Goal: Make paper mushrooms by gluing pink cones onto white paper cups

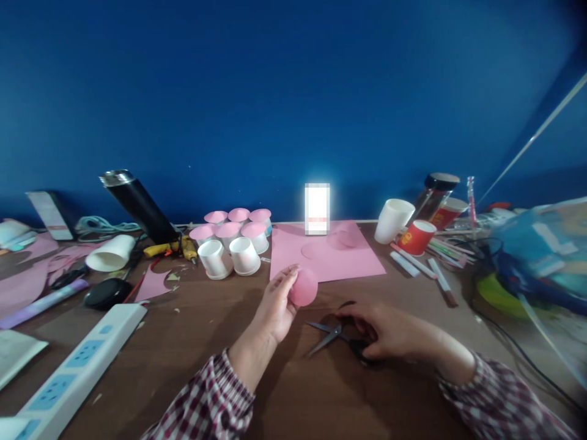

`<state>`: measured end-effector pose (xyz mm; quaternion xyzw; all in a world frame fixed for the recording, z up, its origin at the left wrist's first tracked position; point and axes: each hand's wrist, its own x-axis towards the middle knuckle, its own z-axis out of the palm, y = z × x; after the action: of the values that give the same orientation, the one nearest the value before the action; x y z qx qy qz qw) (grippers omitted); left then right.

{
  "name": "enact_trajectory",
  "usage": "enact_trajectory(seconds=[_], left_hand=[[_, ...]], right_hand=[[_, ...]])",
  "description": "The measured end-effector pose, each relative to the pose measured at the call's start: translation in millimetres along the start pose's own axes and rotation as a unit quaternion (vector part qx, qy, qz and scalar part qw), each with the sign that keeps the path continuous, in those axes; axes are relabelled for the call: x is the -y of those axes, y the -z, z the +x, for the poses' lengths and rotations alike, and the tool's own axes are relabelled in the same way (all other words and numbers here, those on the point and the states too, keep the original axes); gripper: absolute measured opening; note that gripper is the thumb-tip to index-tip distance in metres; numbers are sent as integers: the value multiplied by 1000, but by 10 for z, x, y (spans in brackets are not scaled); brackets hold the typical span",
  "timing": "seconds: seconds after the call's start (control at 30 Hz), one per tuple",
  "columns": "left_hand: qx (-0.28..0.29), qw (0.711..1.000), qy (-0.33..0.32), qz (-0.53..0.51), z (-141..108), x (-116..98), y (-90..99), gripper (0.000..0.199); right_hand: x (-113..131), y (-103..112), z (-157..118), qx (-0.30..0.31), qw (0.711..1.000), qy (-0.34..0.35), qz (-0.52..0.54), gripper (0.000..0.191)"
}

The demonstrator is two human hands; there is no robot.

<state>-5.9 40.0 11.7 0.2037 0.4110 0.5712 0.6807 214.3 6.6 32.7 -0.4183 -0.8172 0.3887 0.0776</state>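
My left hand [277, 302] is closed, pinching a round pink paper disc [304, 287] by its left edge above the table. To its right, my right hand [389, 327] curls around the dark handles of a pair of scissors [331, 335]. The blades are spread and point left, low over the tabletop. Parts of the handles are hidden under my fingers. Behind the disc lies a sheet of pink paper [321, 263] with round shapes on it. Left of the sheet, several white paper cups [245, 256] stand grouped, some topped with pink discs.
A white power strip [87, 366] runs along the left front. Beyond it are a tipped white cup [111, 253], a black flask [142, 208] and a yellow glue gun [169, 249]. Red cups [416, 238], markers [443, 282] and a blue bag [545, 244] crowd the right.
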Motion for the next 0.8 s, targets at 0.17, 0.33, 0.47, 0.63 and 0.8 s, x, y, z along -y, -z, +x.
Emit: enact_trajectory(seconds=[0.17, 0.33, 0.47, 0.63, 0.8], left_hand=[[22, 999, 29, 18, 6, 89, 23, 33], [60, 997, 38, 21, -21, 129, 14, 31], [75, 996, 35, 24, -34, 149, 0, 30], [69, 996, 34, 35, -11, 166, 6, 30], [48, 997, 30, 48, 13, 144, 18, 31]], right_hand=[[-80, 101, -4, 60, 996, 15, 69, 70], [-47, 124, -3, 67, 996, 2, 55, 66], [23, 52, -17, 34, 999, 19, -19, 68], [53, 36, -30, 42, 998, 30, -19, 67], [95, 45, -28, 20, 998, 43, -47, 62]])
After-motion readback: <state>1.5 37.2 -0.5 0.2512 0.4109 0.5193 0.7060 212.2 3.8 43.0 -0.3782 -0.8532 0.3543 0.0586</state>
